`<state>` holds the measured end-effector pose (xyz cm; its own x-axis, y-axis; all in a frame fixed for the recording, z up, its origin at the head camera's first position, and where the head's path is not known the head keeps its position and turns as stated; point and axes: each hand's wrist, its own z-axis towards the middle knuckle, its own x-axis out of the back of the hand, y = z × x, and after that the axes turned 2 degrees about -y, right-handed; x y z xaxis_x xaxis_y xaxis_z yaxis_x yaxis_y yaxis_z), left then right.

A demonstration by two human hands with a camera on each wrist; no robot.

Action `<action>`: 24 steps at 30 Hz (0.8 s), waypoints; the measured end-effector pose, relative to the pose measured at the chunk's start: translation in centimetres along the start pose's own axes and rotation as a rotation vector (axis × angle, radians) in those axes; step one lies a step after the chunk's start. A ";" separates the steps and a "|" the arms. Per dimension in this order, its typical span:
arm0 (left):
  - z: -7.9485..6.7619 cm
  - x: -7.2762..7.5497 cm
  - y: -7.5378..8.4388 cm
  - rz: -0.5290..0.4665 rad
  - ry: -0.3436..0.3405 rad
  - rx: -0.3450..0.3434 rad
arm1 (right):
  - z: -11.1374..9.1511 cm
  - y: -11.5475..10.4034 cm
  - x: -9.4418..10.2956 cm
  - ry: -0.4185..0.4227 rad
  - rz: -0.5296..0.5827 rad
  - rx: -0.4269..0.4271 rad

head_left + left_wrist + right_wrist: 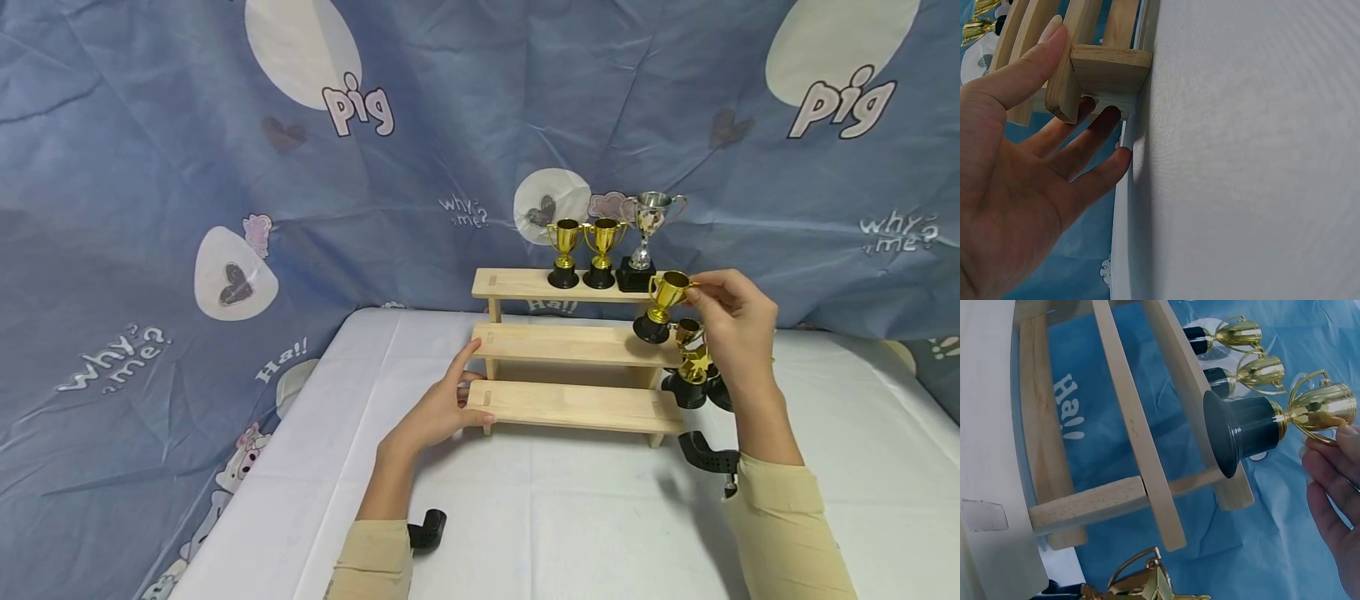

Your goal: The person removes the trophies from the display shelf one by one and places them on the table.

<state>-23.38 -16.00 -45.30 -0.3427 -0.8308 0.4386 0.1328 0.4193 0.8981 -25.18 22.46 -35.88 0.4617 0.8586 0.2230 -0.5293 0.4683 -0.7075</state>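
A three-tier wooden display stand (577, 343) stands on the white table. My left hand (433, 410) holds its left end, thumb on the lowest step and fingers spread along the side; the thumb (1047, 53) lies against a board. My right hand (738, 321) pinches a small gold trophy cup (660, 307) by one handle, its black base tilted in front of the top step's right end. On that step stand two gold trophies (566, 250) and a taller silver trophy (647, 233). A star trophy (694, 367) is among others beside the stand, partly hidden by my right arm.
A blue printed cloth (420, 158) hangs behind the white-covered table (585, 517). Black wrist mounts stick out by both sleeves, one below the left hand (427, 531) and one near the stand's lower right corner (708, 457).
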 end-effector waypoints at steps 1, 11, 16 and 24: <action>0.0 0.0 0.0 -0.002 0.001 -0.002 | 0.0 0.0 0.1 0.004 0.006 0.000; 0.1 0.1 0.0 -0.006 0.001 0.000 | 0.4 0.3 1.4 0.053 -0.025 -0.017; 0.1 0.1 0.1 0.004 0.001 0.010 | 0.5 0.5 1.9 0.073 -0.056 -0.030; 0.1 0.0 0.0 0.011 0.007 0.009 | 0.9 1.2 3.4 0.115 -0.060 -0.073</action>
<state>-23.45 -15.92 -45.28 -0.3345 -0.8287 0.4487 0.1280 0.4318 0.8928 -24.86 26.18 -35.42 0.5718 0.7979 0.1909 -0.4469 0.4981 -0.7431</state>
